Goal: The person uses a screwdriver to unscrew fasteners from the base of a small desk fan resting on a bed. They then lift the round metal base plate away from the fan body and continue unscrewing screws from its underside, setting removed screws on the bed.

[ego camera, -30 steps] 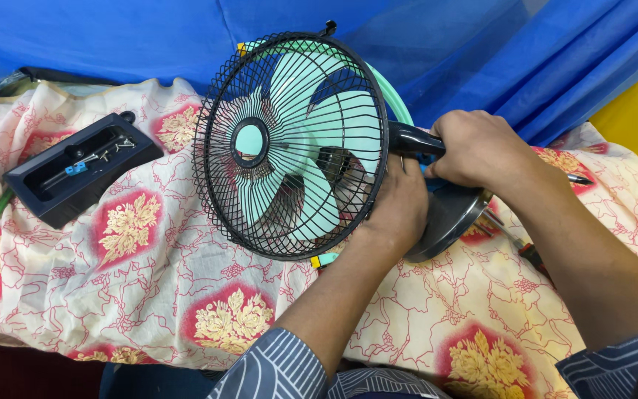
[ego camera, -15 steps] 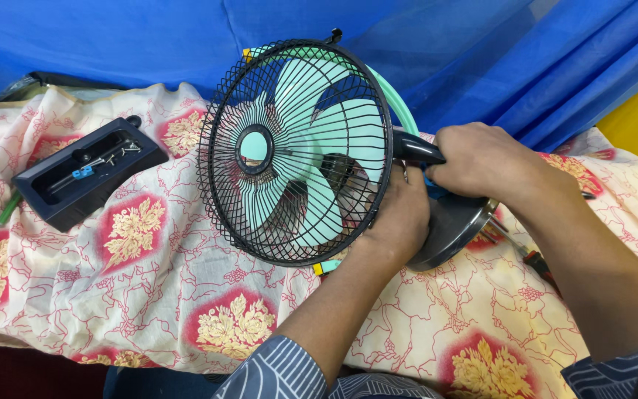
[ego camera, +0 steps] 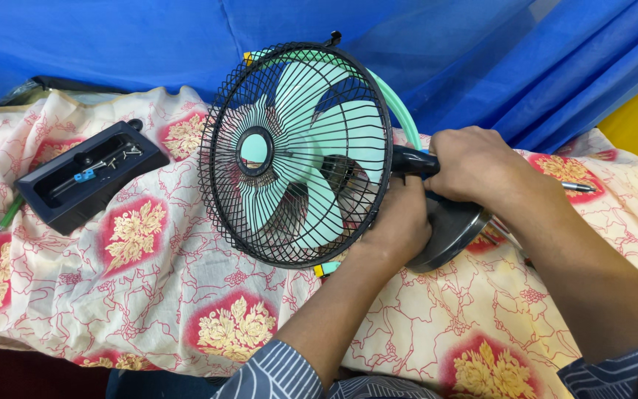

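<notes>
A: Where did the table fan (ego camera: 297, 151) lie?

B: At the centre of the patterned cloth (ego camera: 142, 288), tipped on its side, the black wire guard (ego camera: 219, 185) facing 9 o'clock and the pale green blades (ego camera: 319, 148) behind it.

A: And the hands?

B: The left hand (ego camera: 400, 222) was pressed against the rear of the guard at about 4 o'clock; whether it truly gripped could not be told. The right hand (ego camera: 474, 166) was closed around the dark neck (just above the round metal base (ego camera: 452, 233)).

A: Anything else?

B: A black tray (ego camera: 46, 203) of small tools lay at 9 o'clock, well apart from the fan.
</notes>
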